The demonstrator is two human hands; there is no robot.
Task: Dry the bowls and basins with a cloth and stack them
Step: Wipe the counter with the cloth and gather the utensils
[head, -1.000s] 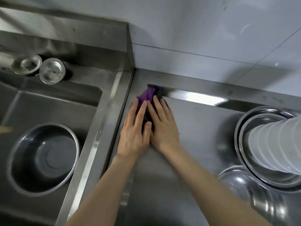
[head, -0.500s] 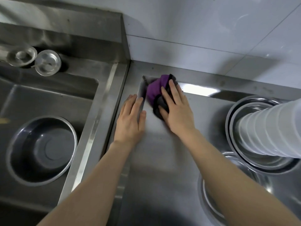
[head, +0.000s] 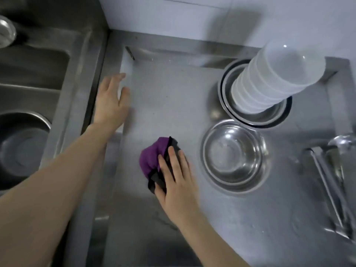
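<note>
Pressing flat on the purple cloth [head: 152, 162], right hand [head: 179, 182], fingers straight, mid-counter [head: 163, 89] | left hand [head: 111, 101] spread wide, holding nothing, at the counter's left edge | white bowls [head: 277, 78] stacked in steel basins [head: 226, 101], back right | lone basin [head: 233, 157] just right of the cloth

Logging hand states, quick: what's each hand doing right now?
Left hand: open, holding nothing.
Right hand: open, fingers pressing the cloth onto the counter.
</note>
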